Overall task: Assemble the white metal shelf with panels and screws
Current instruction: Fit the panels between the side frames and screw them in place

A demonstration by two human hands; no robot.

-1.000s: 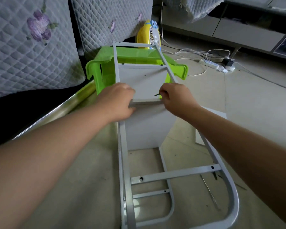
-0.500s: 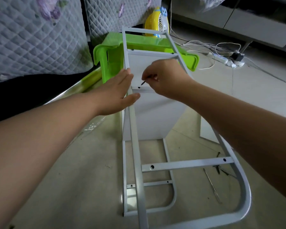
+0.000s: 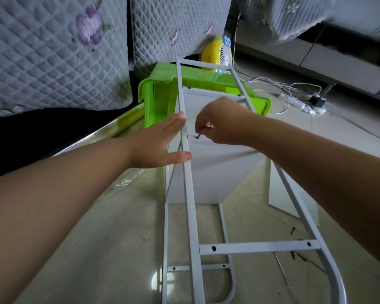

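Pale floor tiles carry the work at the centre of the frame. At mid-frame the right hand pinches a small dark screw between thumb and fingertip, with the tip set at the near edge of the white panel. The panel sits inside the white metal frame, which runs from the lower edge of the frame up to the centre top. The left hand lies flat, fingers straight, pressed against the left rail of the frame to steady it.

The step in hand appears to be starting a screw that fixes the panel to the frame. The next move calls for keeping the screw square to its hole, turning it until the thread catches, and holding the rail firm meanwhile.

Loose screws lie on the tiles at lower right. A green plastic bin props the far end of the frame. Behind it, at upper centre, stands a yellow fan; quilted cushions fill the upper left.
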